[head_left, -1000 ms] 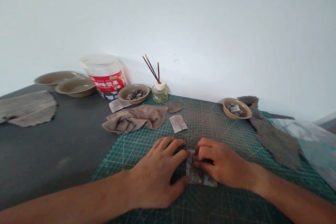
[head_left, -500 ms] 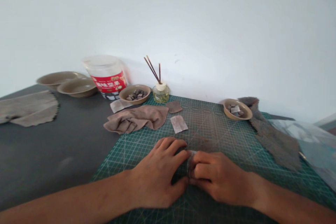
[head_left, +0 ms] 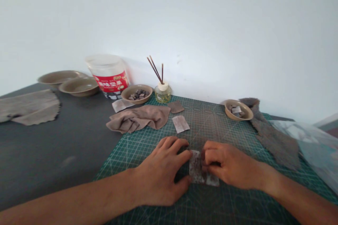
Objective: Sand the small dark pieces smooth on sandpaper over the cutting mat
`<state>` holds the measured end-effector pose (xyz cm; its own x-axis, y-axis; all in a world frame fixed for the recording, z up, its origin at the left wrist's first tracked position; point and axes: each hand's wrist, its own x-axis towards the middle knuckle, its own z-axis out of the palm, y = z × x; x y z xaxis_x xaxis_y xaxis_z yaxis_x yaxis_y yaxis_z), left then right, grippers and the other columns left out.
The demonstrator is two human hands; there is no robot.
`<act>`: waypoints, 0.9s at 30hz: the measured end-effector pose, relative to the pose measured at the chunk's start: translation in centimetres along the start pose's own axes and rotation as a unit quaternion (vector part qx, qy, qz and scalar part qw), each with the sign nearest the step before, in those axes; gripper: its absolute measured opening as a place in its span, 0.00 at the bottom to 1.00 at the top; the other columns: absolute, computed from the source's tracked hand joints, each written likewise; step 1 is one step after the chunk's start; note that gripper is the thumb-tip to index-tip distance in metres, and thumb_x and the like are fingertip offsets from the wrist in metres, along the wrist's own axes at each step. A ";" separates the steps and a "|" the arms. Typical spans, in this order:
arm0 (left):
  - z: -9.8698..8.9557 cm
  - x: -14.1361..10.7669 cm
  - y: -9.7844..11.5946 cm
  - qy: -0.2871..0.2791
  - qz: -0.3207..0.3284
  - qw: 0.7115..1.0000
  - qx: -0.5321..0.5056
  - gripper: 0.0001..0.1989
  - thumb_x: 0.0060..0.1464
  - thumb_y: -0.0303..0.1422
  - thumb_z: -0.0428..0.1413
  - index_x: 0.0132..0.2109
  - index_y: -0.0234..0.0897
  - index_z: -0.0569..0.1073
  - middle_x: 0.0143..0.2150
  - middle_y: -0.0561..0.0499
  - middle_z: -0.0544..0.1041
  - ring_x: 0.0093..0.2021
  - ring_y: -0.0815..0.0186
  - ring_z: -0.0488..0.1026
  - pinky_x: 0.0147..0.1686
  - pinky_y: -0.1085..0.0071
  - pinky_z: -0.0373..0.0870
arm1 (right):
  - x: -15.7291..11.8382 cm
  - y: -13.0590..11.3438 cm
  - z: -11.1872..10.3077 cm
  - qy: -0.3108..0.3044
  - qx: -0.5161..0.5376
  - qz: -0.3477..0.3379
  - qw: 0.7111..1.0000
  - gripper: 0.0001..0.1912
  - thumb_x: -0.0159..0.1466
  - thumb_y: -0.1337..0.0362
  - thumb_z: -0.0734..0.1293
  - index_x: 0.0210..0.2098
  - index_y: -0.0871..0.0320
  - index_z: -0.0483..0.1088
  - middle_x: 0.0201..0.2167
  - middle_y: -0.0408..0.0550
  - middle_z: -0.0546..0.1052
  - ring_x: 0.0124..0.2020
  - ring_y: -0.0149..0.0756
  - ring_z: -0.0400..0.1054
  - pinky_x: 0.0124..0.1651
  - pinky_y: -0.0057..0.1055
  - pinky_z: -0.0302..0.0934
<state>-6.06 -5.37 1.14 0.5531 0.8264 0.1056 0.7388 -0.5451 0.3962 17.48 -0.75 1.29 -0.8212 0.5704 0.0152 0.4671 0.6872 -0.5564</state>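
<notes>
On the green cutting mat [head_left: 148, 147] lies a thin, whitish piece with grey-brown smears [head_left: 195, 168], perhaps paper or sandpaper. My left hand [head_left: 165, 174] rests at its left edge, fingers spread and fingertips touching it. Above the right half of the piece, my right hand [head_left: 224, 161] has its fingers curled in a pinch; whatever they hold is hidden behind them. Farther back on the mat are another smeared pale piece [head_left: 181, 124] and a small brown square [head_left: 175, 106]. A crumpled brown cloth [head_left: 150, 116] sits left of these.
Small grey chunks fill part of a tan bowl [head_left: 137, 100] at the back; another bowl [head_left: 239, 116] stands right. A lidded tub [head_left: 111, 81], reed diffuser [head_left: 162, 93] and two more bowls [head_left: 79, 91] line the wall. Grey cloths [head_left: 34, 107] and a plastic bag [head_left: 314, 147] flank the mat.
My right hand has shifted right and slightly away, uncovering more of the smeared piece. My left hand stays almost where it was.
</notes>
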 end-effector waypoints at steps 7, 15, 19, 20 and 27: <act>-0.1 0.0 0.2 -0.001 0.003 1.000 0.001 0.18 0.51 0.36 0.59 0.51 0.44 0.72 0.56 0.47 0.67 0.58 0.50 0.61 0.59 0.48 0.61 | 0.2 -0.1 0.5 0.042 0.000 0.024 0.999 0.08 0.65 0.71 0.69 0.29 0.59 0.67 0.35 0.41 0.70 0.35 0.28 0.66 0.39 0.26 0.59; 0.1 0.0 0.0 0.002 0.006 1.000 0.005 0.18 0.53 0.37 0.59 0.52 0.43 0.71 0.58 0.47 0.67 0.59 0.49 0.61 0.59 0.46 0.60 | 0.5 0.1 -0.2 0.046 -0.030 0.021 0.998 0.09 0.66 0.70 0.68 0.29 0.59 0.67 0.35 0.42 0.70 0.35 0.29 0.66 0.39 0.27 0.58; 0.2 0.0 0.0 0.000 0.004 1.000 0.002 0.20 0.52 0.37 0.59 0.53 0.44 0.70 0.57 0.48 0.67 0.58 0.49 0.61 0.59 0.47 0.60 | 0.2 0.0 -0.3 -0.033 0.017 -0.033 0.999 0.07 0.65 0.71 0.69 0.30 0.58 0.68 0.37 0.41 0.71 0.36 0.27 0.67 0.39 0.24 0.58; 0.1 0.0 0.0 -0.002 0.004 1.000 0.003 0.20 0.52 0.37 0.59 0.53 0.44 0.71 0.58 0.48 0.67 0.59 0.49 0.61 0.60 0.47 0.60 | 0.3 0.0 -0.2 -0.015 0.009 -0.033 0.999 0.07 0.66 0.70 0.68 0.31 0.58 0.69 0.38 0.41 0.71 0.37 0.28 0.67 0.39 0.25 0.58; 0.0 0.0 0.0 -0.004 0.003 1.000 0.006 0.19 0.53 0.37 0.59 0.53 0.43 0.71 0.58 0.48 0.67 0.59 0.50 0.60 0.60 0.47 0.60 | 0.5 0.5 -0.9 -0.059 0.030 -0.036 0.997 0.07 0.64 0.71 0.69 0.31 0.58 0.69 0.35 0.40 0.70 0.34 0.27 0.66 0.37 0.24 0.58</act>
<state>-6.04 -5.40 1.18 0.5602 0.8223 0.0997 0.7401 -0.5510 0.3855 17.57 0.29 1.74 -0.8869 0.4603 -0.0393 0.3875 0.6948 -0.6058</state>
